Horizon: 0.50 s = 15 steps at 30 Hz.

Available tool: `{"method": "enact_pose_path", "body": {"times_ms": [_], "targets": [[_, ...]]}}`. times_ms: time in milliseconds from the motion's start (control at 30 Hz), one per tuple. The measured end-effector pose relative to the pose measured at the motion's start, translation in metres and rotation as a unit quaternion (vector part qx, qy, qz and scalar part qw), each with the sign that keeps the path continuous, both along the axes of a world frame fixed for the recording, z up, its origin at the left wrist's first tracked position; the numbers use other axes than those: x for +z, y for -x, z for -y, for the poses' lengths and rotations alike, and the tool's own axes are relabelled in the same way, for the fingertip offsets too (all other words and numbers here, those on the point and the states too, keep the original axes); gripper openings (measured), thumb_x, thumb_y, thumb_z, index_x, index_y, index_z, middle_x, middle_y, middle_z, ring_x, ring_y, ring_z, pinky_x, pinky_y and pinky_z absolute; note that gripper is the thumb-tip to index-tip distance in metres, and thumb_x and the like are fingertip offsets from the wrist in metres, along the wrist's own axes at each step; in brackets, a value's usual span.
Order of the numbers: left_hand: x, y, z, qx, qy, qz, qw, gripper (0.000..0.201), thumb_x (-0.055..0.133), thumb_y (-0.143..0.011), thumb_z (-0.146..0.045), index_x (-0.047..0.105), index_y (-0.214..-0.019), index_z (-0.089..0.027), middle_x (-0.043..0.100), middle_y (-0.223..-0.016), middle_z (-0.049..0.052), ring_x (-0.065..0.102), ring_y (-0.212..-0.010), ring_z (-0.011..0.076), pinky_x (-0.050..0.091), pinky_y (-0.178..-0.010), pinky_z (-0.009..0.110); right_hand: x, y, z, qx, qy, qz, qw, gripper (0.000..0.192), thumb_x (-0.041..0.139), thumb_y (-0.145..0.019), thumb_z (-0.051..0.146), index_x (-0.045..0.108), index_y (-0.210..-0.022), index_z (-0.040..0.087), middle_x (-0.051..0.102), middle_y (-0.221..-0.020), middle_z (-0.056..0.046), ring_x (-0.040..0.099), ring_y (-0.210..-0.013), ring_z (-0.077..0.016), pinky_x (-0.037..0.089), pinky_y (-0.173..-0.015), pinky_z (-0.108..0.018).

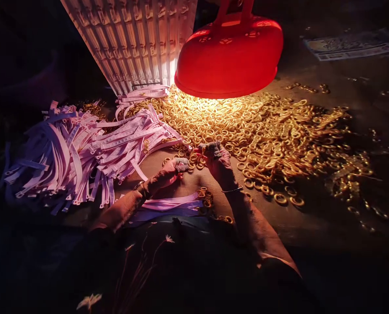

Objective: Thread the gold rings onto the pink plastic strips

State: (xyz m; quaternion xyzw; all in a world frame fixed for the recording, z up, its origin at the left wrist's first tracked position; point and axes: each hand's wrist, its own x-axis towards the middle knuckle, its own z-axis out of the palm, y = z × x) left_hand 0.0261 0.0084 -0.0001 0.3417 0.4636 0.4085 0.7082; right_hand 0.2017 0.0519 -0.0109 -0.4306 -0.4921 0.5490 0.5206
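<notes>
My left hand [173, 171] is closed, its fingers curled, with grey wrappings on the fingertips. What lies in its grip is hidden. My right hand [216, 158] is also closed, thumb and fingers pinched together at the near edge of a heap of gold rings [266, 126]. Whatever it pinches is too small to make out. Several loose gold rings [193, 162] lie between the two hands. On the left is a pile of pink straps [116, 141] with small end fittings. Closer to me, a few lilac straps [171, 204] carry gold rings at their right ends.
A red lamp shade [228, 61] hangs low over the heap. Behind the straps stands a ribbed, clear plastic-looking panel [132, 39]. A printed sheet [347, 45] lies at the back right. Scattered gold pieces [354, 174] spread over the dark tabletop [312, 233].
</notes>
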Motion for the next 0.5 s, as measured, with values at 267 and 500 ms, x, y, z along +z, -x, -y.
{"method": "enact_pose_path", "body": {"times_ms": [267, 500], "targets": [[-0.001, 0.016, 0.011, 0.065, 0.045, 0.069, 0.994, 0.037, 0.088, -0.052, -0.026, 0.074, -0.084, -0.012, 0.071, -0.083, 0.008, 0.057, -0.065, 0.0099, 0.043, -0.053, 0.019, 0.007, -0.008, 0.023, 0.065, 0.038, 0.041, 0.996, 0.038, 0.064, -0.082, 0.058, 0.049, -0.086, 0.023, 0.050, -0.063, 0.004, 0.039, -0.048, -0.0088, 0.031, -0.044, -0.024], [0.005, 0.013, 0.019, 0.050, -0.042, -0.073, 0.995, 0.053, 0.090, -0.055, -0.040, 0.072, -0.095, -0.012, 0.060, -0.059, -0.002, 0.040, -0.041, 0.0038, 0.025, -0.040, 0.019, 0.025, 0.013, 0.050, 0.086, -0.022, 0.118, 0.989, 0.041, 0.053, -0.087, 0.063, 0.051, -0.089, 0.022, 0.053, -0.066, 0.002, 0.039, -0.051, -0.0094, 0.034, -0.047, -0.024]]}}
